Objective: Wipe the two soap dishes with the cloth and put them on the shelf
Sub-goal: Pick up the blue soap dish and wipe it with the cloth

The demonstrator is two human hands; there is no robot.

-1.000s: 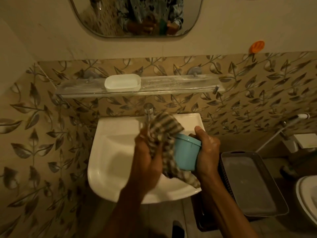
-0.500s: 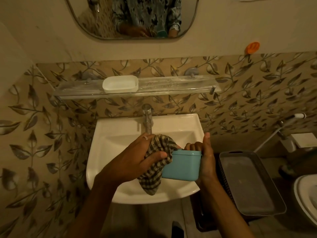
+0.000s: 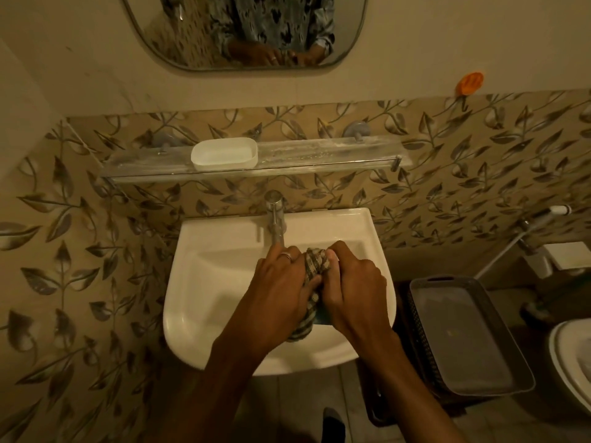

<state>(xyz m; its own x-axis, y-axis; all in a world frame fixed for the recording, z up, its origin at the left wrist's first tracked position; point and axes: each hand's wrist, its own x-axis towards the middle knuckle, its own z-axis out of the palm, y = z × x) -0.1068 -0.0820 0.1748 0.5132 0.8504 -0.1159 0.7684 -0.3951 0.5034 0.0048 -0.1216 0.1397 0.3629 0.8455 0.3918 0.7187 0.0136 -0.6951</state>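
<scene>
A white soap dish (image 3: 224,153) stands on the glass shelf (image 3: 335,155) above the basin. Both my hands are low over the white sink (image 3: 198,295). My left hand (image 3: 281,289) grips the checked cloth (image 3: 311,273), which is bunched between the two hands. My right hand (image 3: 355,289) covers the blue soap dish (image 3: 319,318); only a small dark-blue sliver shows below the cloth. The cloth presses against the dish.
A chrome tap (image 3: 275,215) rises just behind my hands. A dark basket with a grey lid (image 3: 463,337) sits right of the sink, a toilet (image 3: 572,366) beyond it. An orange hook (image 3: 469,83) is on the wall, a mirror (image 3: 243,30) above.
Both hands dropped lower into the sink and closed together. The blue soap dish, plainly visible before, is now almost hidden under my right hand and the cloth.
</scene>
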